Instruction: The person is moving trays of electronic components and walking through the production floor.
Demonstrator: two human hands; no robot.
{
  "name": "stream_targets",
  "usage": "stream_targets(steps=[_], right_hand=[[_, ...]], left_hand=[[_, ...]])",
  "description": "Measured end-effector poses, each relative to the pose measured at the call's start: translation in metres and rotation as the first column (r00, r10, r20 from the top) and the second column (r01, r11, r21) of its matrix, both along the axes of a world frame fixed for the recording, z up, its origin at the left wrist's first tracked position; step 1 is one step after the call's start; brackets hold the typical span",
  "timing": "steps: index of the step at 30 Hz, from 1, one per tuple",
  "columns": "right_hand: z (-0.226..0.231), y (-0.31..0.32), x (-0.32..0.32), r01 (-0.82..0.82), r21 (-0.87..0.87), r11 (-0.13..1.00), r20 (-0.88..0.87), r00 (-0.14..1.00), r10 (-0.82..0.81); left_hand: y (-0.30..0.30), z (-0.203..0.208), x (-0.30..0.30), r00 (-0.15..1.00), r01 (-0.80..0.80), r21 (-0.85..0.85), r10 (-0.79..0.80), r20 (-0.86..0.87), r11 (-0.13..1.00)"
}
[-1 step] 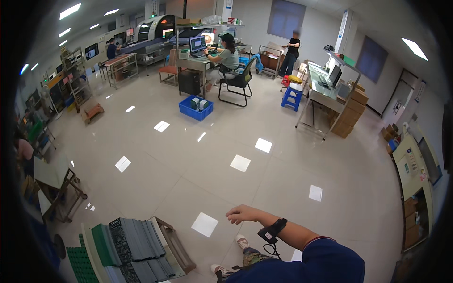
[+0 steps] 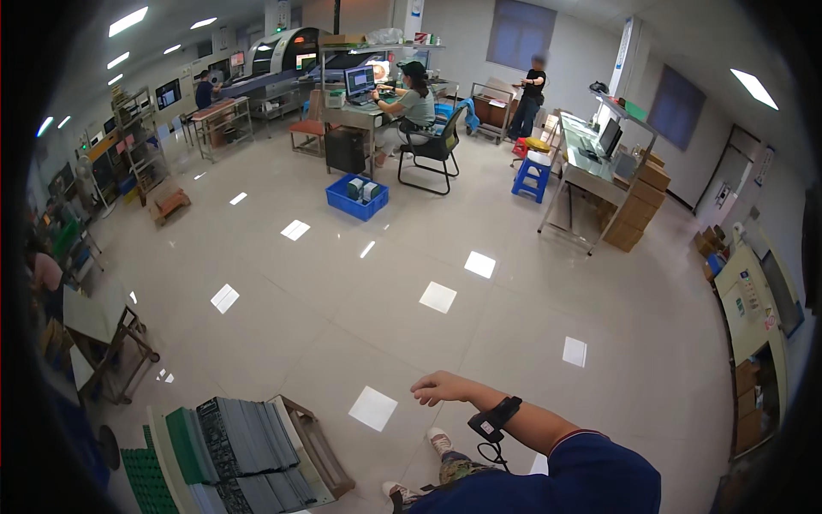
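My right hand (image 2: 438, 388) hangs in the air over the tiled floor with its fingers loosely bent and apart, holding and touching nothing. A small black device (image 2: 494, 420) with a cable is strapped to the forearm. The closest object, to its lower left, is a light-coloured rack (image 2: 315, 445) with a brown frame. Thin grey panels (image 2: 244, 434) stand tightly packed in it, several green ones (image 2: 181, 441) at their left end. Below the hand show my shoes (image 2: 440, 441). My left hand is outside the picture.
A wheeled cart (image 2: 101, 319) stands at left. Ahead, a blue crate (image 2: 355, 204) sits on the floor near a black chair (image 2: 438, 147) and a seated person (image 2: 417, 107). At right are a blue stool (image 2: 532, 177), a workbench (image 2: 591, 176), cardboard boxes (image 2: 628, 224) and a beige machine (image 2: 752, 295).
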State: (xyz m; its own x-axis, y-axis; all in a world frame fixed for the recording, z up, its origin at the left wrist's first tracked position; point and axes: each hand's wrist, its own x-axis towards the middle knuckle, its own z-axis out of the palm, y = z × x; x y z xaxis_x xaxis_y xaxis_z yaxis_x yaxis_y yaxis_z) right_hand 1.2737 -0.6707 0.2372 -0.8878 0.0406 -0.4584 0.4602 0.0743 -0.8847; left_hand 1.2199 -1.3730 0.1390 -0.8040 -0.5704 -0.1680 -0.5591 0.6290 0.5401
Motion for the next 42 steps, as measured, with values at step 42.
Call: stream_targets(steps=[42], right_hand=[[-0.026,0.223,-0.198,0.333,-0.015,0.943,-0.065,0.94,-0.334]], left_hand=[[0.343,-0.161,-0.363,0.659,0.286,0.787,-0.708,0.253,0.547]])
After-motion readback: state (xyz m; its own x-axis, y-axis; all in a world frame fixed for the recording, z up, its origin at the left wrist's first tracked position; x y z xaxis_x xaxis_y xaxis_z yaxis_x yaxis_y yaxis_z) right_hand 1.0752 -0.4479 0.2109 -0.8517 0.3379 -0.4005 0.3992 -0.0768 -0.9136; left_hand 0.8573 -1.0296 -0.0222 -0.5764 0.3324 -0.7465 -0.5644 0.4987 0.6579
